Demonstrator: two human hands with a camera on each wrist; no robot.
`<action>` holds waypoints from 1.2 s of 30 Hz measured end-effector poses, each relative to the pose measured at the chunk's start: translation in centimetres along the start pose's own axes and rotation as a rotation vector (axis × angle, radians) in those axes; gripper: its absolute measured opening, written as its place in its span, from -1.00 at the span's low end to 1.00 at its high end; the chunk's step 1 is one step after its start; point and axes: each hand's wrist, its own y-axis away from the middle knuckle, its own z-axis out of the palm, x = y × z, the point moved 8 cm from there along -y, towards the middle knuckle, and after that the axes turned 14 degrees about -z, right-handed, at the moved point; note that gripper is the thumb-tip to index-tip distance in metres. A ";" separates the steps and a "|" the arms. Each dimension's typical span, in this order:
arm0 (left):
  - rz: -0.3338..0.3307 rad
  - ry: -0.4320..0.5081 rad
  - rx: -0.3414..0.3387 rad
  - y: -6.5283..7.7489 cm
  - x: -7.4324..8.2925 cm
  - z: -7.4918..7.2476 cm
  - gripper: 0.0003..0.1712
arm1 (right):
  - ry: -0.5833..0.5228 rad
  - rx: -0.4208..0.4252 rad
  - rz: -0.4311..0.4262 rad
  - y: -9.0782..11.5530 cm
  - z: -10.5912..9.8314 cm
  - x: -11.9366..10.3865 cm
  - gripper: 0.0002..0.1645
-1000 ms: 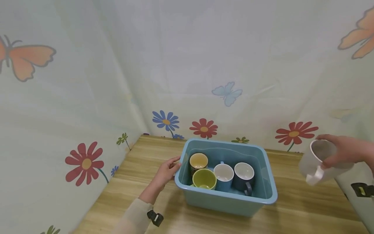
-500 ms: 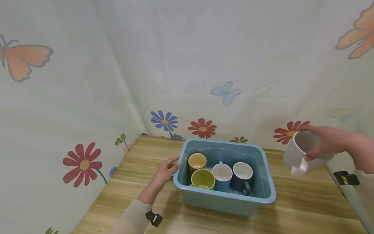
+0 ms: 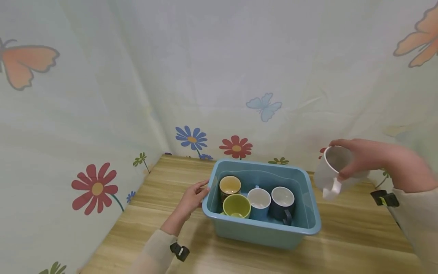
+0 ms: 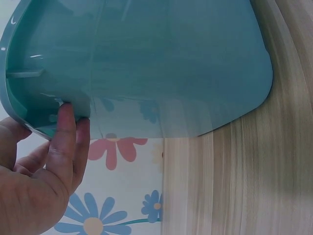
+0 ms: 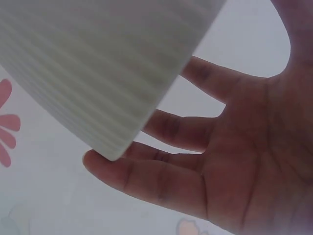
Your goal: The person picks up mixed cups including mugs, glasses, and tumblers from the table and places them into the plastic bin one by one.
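My right hand (image 3: 373, 156) holds a white mug (image 3: 323, 177) in the air, just right of a light blue plastic tub (image 3: 256, 232). The mug is tilted, with its opening and handle visible; in the right wrist view its ribbed side (image 5: 107, 73) shows against the fingers. My left hand (image 3: 191, 198) grips the tub's left rim, the fingers tucked beneath it in the left wrist view. Inside the tub stand a mug with a yellow interior (image 3: 230, 185), a green mug (image 3: 236, 206), a blue mug with a white interior (image 3: 259, 201) and a dark navy mug (image 3: 282, 203).
The tub rests on a wood-grain table (image 3: 345, 236). A pale curtain (image 3: 212, 68) printed with flowers and butterflies hangs behind the table and along its left side. Inside the tub, bare floor and wall show behind and right of the mugs.
My right hand has carried the white mug leftward and slightly up, closer to the tub's right rim. The left hand stays at the left rim, and the mugs inside keep their places.
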 end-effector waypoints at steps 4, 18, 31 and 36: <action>0.010 0.003 -0.010 0.2 0.2 0.0 -0.47 | 0.009 0.016 -0.024 -0.8 -0.1 -0.8 0.09; 0.089 0.029 -0.061 0.9 0.7 0.1 -0.41 | -0.003 -0.030 0.011 -2.9 0.5 -4.1 0.12; 0.034 0.026 0.001 0.5 0.4 0.1 -0.47 | -0.134 -0.113 -0.004 -5.9 3.3 -5.8 0.11; 0.053 0.036 0.004 0.4 0.3 0.2 -0.47 | -0.218 -0.170 0.055 -6.6 5.1 -6.1 0.20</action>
